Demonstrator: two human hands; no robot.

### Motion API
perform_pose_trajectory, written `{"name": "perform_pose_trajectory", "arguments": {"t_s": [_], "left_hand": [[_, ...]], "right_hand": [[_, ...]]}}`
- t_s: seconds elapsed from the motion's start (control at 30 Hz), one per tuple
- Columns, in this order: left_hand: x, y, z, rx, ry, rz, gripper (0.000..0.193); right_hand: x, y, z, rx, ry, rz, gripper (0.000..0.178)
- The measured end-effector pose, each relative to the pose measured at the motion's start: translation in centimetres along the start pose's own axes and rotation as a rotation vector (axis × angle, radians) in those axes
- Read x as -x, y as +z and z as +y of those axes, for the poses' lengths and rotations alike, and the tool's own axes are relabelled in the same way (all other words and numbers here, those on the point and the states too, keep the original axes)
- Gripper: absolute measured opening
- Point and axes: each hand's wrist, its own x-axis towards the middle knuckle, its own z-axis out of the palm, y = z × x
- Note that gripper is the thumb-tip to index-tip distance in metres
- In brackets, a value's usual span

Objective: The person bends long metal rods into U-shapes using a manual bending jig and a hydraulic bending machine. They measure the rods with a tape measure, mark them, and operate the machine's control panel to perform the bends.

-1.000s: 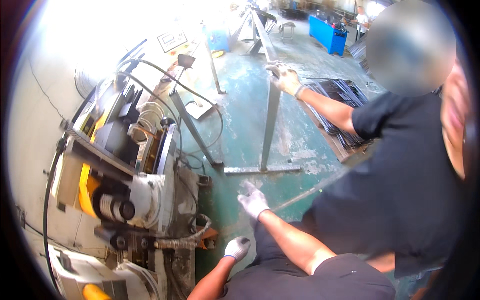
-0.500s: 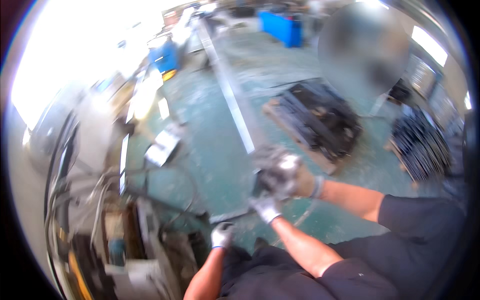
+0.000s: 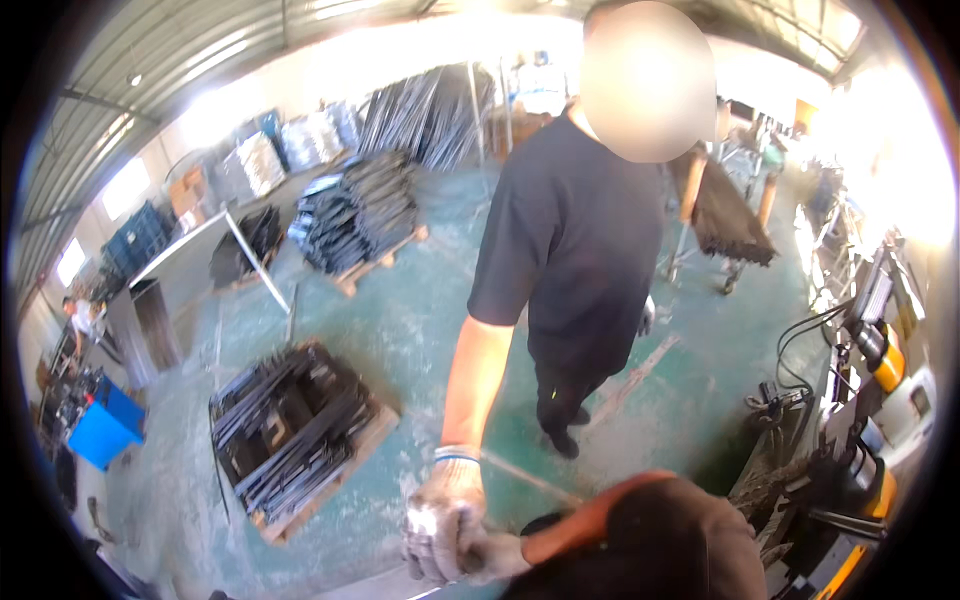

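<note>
Low in the head view my right hand (image 3: 500, 556), in a pale work glove, meets the gloved hand (image 3: 442, 525) of a co-worker. The co-worker's hand covers my fingers, so I cannot see their grip. Just below both hands, a pale metal strip (image 3: 385, 584) runs along the lower edge; whether either hand holds it does not show. My left hand is out of the picture. Facing me stands the co-worker (image 3: 585, 240) in a dark short-sleeved shirt, one arm stretched down toward my hand and the other hanging.
A pallet of dark metal parts (image 3: 290, 425) lies on the green floor to the left, with stacked bars (image 3: 375, 205) behind it. A blue bin (image 3: 107, 424) stands far left. Machinery with cables (image 3: 850, 400) lines the right side, and a wheeled rack (image 3: 730, 215) stands behind the co-worker.
My view has swung right and up, bringing the co-worker's body into sight. My left hand has left the picture. My right hand is still near the co-worker's gloved hand.
</note>
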Motion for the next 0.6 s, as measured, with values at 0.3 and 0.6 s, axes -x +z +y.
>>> {"name": "perform_pose_trajectory", "arguments": {"t_s": [0.3, 0.6], "left_hand": [[-12.7, 3.4, 4.9, 0.502, 0.197, -1.37, 0.033], [-15.1, 7.6, 12.9, 0.51, 0.609, -1.135, 0.036]], "right_hand": [[3.0, 4.1, -8.4, 0.65, 0.109, 0.671, 0.077], [1.8, 6.2, -12.0, 0.4, 0.173, 0.907, 0.085]]}}
